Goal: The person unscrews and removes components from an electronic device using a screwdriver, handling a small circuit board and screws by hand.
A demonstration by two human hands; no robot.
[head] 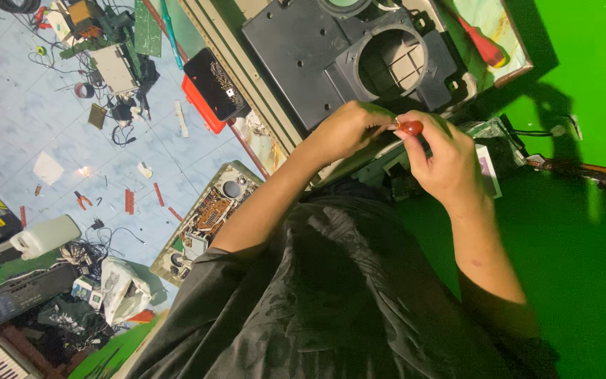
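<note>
**Two hands closed on a small red-handled tool**

Left hand curled shut around a thin metal shaft, knuckles up. Right hand pinching a glossy, rounded red handle between fingertips, touching the left. Both held just in front of a matte black plastic housing with a wide round opening. Beside it, a red-handled screwdriver lying flat. Below, an exposed circuit board on pale floor tiles. Smooth green surface to the right.

A small screwdriver with a red translucent handle lies level between the two hands, its thin metal shank pointing left, just near of the black plastic housing with the round opening.
</note>
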